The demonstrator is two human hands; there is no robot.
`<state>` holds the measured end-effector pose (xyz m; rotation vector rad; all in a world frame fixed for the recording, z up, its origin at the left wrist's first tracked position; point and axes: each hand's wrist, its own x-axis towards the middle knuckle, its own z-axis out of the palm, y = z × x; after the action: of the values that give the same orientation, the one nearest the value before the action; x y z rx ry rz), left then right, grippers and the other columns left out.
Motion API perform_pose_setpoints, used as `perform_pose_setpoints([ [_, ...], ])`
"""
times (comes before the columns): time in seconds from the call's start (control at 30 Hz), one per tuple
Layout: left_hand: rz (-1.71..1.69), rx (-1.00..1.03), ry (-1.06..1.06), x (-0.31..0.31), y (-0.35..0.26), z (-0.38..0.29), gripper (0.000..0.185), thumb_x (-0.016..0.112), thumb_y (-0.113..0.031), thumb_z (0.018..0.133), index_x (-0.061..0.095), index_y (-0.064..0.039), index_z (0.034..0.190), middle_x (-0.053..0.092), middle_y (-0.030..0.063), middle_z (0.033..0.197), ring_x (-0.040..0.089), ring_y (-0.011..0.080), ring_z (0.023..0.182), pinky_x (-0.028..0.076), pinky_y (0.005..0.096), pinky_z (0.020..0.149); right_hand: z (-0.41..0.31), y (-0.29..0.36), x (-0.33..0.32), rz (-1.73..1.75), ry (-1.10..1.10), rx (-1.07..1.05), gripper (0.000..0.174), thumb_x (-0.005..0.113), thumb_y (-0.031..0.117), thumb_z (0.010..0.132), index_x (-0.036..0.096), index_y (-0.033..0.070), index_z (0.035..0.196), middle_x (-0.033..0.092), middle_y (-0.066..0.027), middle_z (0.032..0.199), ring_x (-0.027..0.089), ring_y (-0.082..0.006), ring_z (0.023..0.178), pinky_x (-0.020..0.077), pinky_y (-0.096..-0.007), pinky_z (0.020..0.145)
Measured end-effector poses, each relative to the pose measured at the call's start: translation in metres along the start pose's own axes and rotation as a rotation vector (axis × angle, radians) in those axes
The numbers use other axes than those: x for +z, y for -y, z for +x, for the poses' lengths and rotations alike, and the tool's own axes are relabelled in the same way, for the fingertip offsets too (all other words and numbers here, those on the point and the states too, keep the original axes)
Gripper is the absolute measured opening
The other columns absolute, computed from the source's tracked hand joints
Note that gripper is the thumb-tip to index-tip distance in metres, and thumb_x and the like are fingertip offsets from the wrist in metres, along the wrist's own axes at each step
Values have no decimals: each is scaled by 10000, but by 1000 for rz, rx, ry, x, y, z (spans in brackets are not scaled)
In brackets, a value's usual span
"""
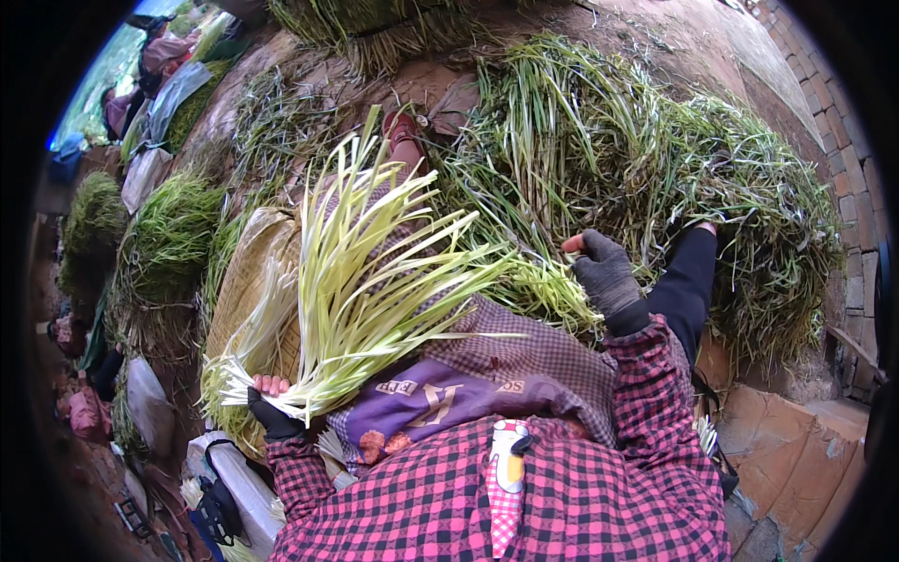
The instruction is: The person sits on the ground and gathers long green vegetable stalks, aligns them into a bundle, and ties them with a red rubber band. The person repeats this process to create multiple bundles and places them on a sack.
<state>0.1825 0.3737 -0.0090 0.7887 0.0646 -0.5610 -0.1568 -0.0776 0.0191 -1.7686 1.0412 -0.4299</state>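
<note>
My left hand (272, 413), in a dark fingerless glove, grips a bundle of pale yellow-green blanched chives (372, 295) by its white stem ends. The long leaves fan out over the checked cloth (534, 330) on my lap. A smaller bunch of pale stems (270, 309) lies beside it, on a yellow woven sack (235, 281). My right hand (607, 274), in a grey fingerless glove, hovers near a loose heap of yellow-green leaves (541, 288) by my knee. Its fingers are partly curled, and whether anything is pinched in them is hidden.
A large heap of green leaves and dry trimmings (632, 140) spreads ahead and right. Green bundles (168, 239) stand at left, near a white sack (235, 478). Flattened cardboard (786, 449) lies at lower right. Other people (165, 53) sit at upper left; a brick edge (836, 126) runs along the right.
</note>
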Motion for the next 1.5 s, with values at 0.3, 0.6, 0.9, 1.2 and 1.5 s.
perform_pose_setpoints([
  [0.3,17,-24,-20,-4,7,-9,173,461,-176,854,381,-116,713,337,-30,584,347,97,527,319,269,550,-28,62,19,543,492,92,82,571,13,781,563,16,863,561,-7,755,493,-54,709,431,-213,620],
  [0.6,-1,-15,-14,7,4,-6,201,413,-159,884,369,-130,690,317,-36,549,321,85,487,327,269,534,-23,80,87,-152,230,-534,151,629,139,716,558,90,839,579,-124,713,593,-298,683,470,-360,594],
  [0.9,23,-8,-39,12,8,-4,188,434,-147,874,379,-124,695,333,-36,550,329,81,488,327,259,511,22,-8,93,-497,144,87,226,510,234,759,615,50,837,603,-185,806,589,-346,774,461,-420,706],
  [1.2,9,-14,15,-9,-4,4,169,433,-156,872,395,-125,711,321,-42,552,326,84,496,307,259,524,11,-32,7,-54,19,65,141,616,165,779,607,32,825,580,-50,676,516,-128,616,429,-277,596],
  [1.5,16,-41,26,-18,-6,7,161,432,-168,862,405,-127,709,338,-45,584,345,95,509,316,265,525,-8,27,12,68,16,-156,93,609,93,770,599,18,824,588,-102,752,577,-186,728,454,-300,675],
])
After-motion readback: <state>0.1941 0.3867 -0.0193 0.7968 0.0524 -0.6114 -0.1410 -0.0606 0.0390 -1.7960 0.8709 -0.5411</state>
